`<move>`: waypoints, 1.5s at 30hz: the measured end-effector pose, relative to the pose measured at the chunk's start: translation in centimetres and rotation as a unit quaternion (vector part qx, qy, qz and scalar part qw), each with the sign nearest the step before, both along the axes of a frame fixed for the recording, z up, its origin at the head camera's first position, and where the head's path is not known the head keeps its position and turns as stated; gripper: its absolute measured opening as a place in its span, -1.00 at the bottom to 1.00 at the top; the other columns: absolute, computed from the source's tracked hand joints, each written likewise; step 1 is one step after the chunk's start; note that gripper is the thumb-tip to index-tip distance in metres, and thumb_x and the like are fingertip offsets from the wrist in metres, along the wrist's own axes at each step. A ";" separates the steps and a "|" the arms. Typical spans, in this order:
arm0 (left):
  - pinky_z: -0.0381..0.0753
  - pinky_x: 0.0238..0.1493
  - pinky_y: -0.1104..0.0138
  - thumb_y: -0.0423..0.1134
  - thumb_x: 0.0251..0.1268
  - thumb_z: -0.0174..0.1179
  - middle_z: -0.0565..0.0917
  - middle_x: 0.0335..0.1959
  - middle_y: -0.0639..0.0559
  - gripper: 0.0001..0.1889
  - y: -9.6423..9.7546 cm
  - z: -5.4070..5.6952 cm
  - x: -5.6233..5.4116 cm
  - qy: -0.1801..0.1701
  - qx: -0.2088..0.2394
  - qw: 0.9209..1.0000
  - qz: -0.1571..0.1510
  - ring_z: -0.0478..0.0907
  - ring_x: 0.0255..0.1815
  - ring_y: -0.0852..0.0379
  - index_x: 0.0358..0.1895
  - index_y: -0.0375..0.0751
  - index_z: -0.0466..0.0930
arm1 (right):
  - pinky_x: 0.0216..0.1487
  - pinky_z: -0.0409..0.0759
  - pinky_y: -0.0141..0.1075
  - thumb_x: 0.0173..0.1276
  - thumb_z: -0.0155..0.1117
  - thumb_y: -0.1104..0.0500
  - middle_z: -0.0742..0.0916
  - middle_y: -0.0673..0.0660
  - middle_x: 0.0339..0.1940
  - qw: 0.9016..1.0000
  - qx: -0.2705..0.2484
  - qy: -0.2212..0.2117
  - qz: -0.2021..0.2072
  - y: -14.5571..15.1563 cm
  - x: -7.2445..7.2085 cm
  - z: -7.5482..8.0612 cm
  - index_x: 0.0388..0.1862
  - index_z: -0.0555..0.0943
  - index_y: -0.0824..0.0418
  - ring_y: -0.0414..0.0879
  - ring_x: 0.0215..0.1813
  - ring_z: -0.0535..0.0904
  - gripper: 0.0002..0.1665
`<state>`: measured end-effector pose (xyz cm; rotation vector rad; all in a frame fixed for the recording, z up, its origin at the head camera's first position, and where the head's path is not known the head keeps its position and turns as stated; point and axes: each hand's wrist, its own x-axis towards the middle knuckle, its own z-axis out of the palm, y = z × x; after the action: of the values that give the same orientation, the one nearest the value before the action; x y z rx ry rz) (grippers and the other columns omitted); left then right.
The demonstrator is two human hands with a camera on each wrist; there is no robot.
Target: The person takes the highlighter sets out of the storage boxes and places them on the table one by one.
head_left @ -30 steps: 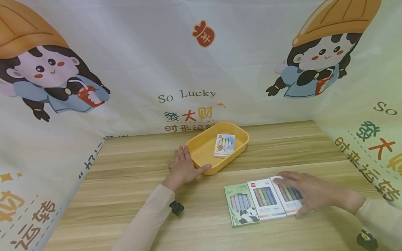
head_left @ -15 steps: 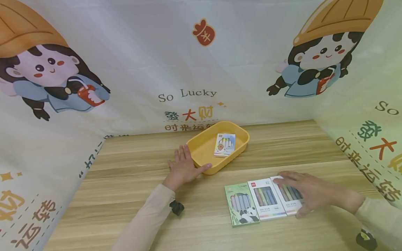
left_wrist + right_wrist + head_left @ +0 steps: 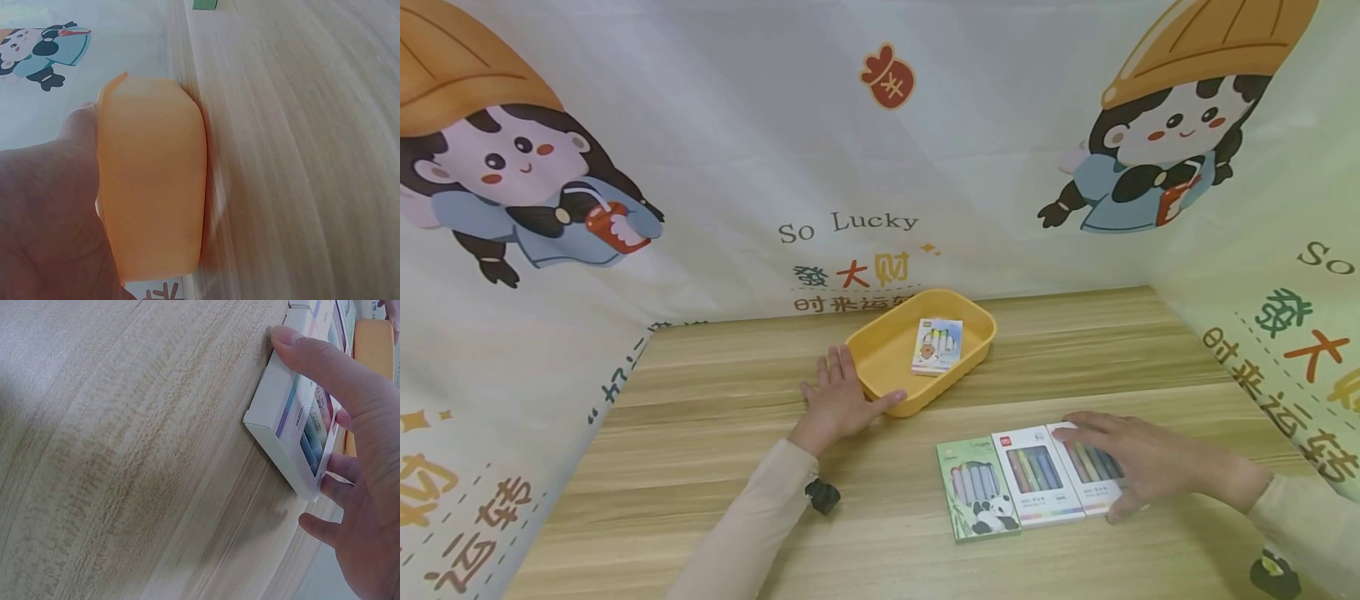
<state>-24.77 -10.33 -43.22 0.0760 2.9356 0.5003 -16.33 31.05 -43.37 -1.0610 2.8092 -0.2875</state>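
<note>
Against the near left end of a yellow plastic basket [image 3: 880, 371], my left hand [image 3: 837, 406] rests with its fingers straight and its thumb at the rim. A small box of markers or crayons [image 3: 937, 346] lies inside the basket. Three flat windowed boxes lie side by side in front: a green panda crayon box [image 3: 977, 492], a white crayon box [image 3: 1037, 475] and a second white crayon box [image 3: 1093, 477] at the right. My right hand [image 3: 1150, 460] spans that last box, thumb at its near edge, fingers at its far edge, partly hiding it. It lies on the table.
The wooden tabletop [image 3: 700, 467] extends around the basket and boxes. A printed cloth [image 3: 737, 125] with cartoon figures hangs behind and along both sides, close to the basket's far end. A small black device [image 3: 822, 497] sits at the left wrist.
The camera view shifts very slightly. Both hands, the basket and the boxes keep their places.
</note>
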 end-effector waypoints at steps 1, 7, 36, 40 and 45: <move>-0.19 0.45 -0.44 0.66 0.04 -0.06 -0.44 0.63 -0.25 0.38 0.0 0.0 0.0 0.000 0.000 1.000 -0.001 -0.43 0.65 -0.30 0.58 -0.31 -0.50 | 0.21 0.43 0.36 -0.27 0.56 -0.41 0.43 0.40 0.44 1.000 0.000 -0.001 -0.001 0.0 0.0 0.0 0.49 0.31 0.00 0.46 0.31 0.46 0.31; -0.20 0.45 -0.44 0.66 0.05 -0.05 -0.45 0.63 -0.25 0.38 0.0 0.0 0.0 -0.001 0.000 1.000 -0.002 -0.44 0.65 -0.30 0.57 -0.31 -0.52 | 0.20 0.43 0.37 -0.27 0.57 -0.39 0.43 0.41 0.44 1.000 -0.002 -0.006 -0.001 -0.1 0.0 0.0 0.49 0.31 0.01 0.47 0.31 0.45 0.30; -0.20 0.45 -0.44 0.65 0.04 -0.04 -0.42 0.63 -0.27 0.38 0.0 -0.1 0.0 0.008 0.007 1.000 -0.002 -0.41 0.65 -0.32 0.58 -0.31 -0.48 | 0.28 0.27 0.45 -0.27 0.47 -0.52 0.37 0.41 0.48 1.000 -0.003 -0.014 0.010 -0.1 0.0 0.2 0.49 0.30 0.03 0.50 0.43 0.27 0.34; -0.19 0.46 -0.43 0.65 0.04 -0.04 -0.41 0.63 -0.27 0.37 0.0 -0.1 0.0 0.008 0.003 1.000 -0.001 -0.39 0.65 -0.32 0.58 -0.31 -0.48 | 0.27 0.28 0.45 -0.34 0.45 -0.58 0.39 0.44 0.46 1.000 -0.014 0.004 0.020 -0.1 0.0 0.2 0.48 0.31 0.08 0.52 0.41 0.29 0.41; -0.20 0.46 -0.43 0.64 0.06 -0.04 -0.43 0.63 -0.26 0.37 0.1 0.1 0.0 0.003 0.003 1.000 0.000 -0.41 0.65 -0.31 0.58 -0.31 -0.50 | 0.24 0.32 0.43 -0.30 0.40 -0.62 0.40 0.43 0.46 0.999 -0.018 0.034 0.011 -0.2 -0.2 1.3 0.47 0.33 0.13 0.49 0.41 0.30 0.41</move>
<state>-24.73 -10.25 -43.15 0.0789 2.9400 0.5109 -16.58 30.83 -42.07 -1.1287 2.8610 -0.3056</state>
